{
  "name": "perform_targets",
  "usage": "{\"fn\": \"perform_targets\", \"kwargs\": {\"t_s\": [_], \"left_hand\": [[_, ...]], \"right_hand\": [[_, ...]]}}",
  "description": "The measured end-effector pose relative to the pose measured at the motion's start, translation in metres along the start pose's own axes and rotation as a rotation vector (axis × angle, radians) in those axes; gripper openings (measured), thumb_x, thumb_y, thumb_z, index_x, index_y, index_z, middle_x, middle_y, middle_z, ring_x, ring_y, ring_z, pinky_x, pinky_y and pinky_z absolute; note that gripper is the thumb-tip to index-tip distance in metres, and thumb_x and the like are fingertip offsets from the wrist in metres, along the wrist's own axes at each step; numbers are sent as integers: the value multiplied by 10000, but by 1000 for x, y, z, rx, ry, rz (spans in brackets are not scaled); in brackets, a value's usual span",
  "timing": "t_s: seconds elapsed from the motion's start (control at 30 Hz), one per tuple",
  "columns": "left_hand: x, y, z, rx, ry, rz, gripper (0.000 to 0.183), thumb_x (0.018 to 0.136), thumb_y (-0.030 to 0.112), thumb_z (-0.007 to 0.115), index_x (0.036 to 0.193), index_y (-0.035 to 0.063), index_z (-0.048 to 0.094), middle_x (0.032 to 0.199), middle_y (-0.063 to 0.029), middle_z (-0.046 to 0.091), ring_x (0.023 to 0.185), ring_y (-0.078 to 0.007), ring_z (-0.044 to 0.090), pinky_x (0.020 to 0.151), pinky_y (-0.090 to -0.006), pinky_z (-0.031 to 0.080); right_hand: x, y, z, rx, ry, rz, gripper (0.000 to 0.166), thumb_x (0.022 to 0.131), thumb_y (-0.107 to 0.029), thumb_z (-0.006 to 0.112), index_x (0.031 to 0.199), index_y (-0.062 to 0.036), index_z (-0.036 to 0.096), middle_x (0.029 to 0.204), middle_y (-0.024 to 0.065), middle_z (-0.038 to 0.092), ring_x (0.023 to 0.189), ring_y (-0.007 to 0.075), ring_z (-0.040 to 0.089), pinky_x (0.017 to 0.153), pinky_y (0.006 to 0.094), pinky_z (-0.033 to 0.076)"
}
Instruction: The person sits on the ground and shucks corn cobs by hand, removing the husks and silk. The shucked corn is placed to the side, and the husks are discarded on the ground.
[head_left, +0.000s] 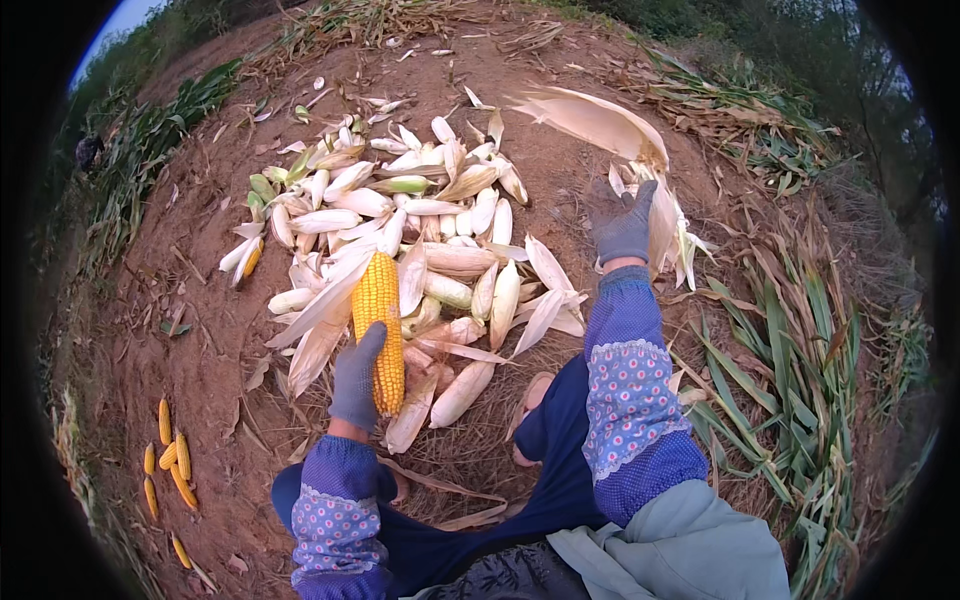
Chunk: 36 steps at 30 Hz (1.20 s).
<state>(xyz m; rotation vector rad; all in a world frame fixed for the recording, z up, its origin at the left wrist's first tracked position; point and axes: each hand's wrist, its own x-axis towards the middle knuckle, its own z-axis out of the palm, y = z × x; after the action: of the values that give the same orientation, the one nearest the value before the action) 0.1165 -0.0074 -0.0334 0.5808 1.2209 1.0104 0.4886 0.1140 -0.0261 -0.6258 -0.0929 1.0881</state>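
Observation:
My left hand (358, 381), in a grey glove, is wrapped around a bare yellow corn cob (377, 330), its thumb lying along the kernels. The cob slants upright over the near side of a heap of corn ears in pale husks (450, 255). Off to the right, my right hand (621, 221), gloved too, has thumb and fingers apart. Loose corn husks (660, 217) are close against its fingers and beside it. One broad husk leaf (592, 124) stretches beyond the fingertips, up and to the left. Part of the right fingers is dark and blurred.
Several husked yellow cobs (182, 457) lie on the reddish soil at lower left. Green and dry corn stalks (802, 360) lie along the right, with more stalks (142, 165) at upper left. My sandalled foot (534, 401) rests near the heap's front edge.

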Motion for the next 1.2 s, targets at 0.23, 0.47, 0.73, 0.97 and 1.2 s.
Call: {"fn": "perform_targets", "kwargs": {"t_s": [0.23,0.47,0.73,0.97,1.2], "left_hand": [[-3,-3,9,579,-13,182,608,727,445,699,1005,-86,597,841,-136,653,744,-210,639,666,-303,494],[-12,9,7,1161,-31,320,722,654,637,630,1006,6,639,885,-197,654,798,-317,644,719,-385,492],[-21,13,6,1431,25,537,747,645,558,682,1166,42,539,876,-160,651,782,-300,649,691,-378,507],[-17,-6,24,1205,0,454,720,657,491,717,1173,41,498,862,-184,643,774,-316,647,680,-381,510],[-24,-26,21,-85,-420,-136,500,825,336,646,1137,-33,516,906,-84,613,713,-140,611,625,-260,501]], "right_hand": [[-62,68,42,-1009,-616,266,557,754,-224,727,1226,-43,495,1129,112,586,1051,209,563,925,349,431],[-120,121,64,-1535,-1402,-141,765,657,-345,774,1315,-117,458,1297,118,478,1194,234,458,1009,322,358],[-116,138,58,-1039,-876,188,297,860,-243,575,1032,-2,594,794,80,624,718,135,598,689,275,495],[-110,139,68,-429,-235,277,247,898,-285,551,874,-41,522,607,13,485,457,110,456,398,267,401],[-115,126,83,-212,-317,472,287,954,-368,411,843,-137,540,514,-89,284,405,54,252,375,219,211]]}}
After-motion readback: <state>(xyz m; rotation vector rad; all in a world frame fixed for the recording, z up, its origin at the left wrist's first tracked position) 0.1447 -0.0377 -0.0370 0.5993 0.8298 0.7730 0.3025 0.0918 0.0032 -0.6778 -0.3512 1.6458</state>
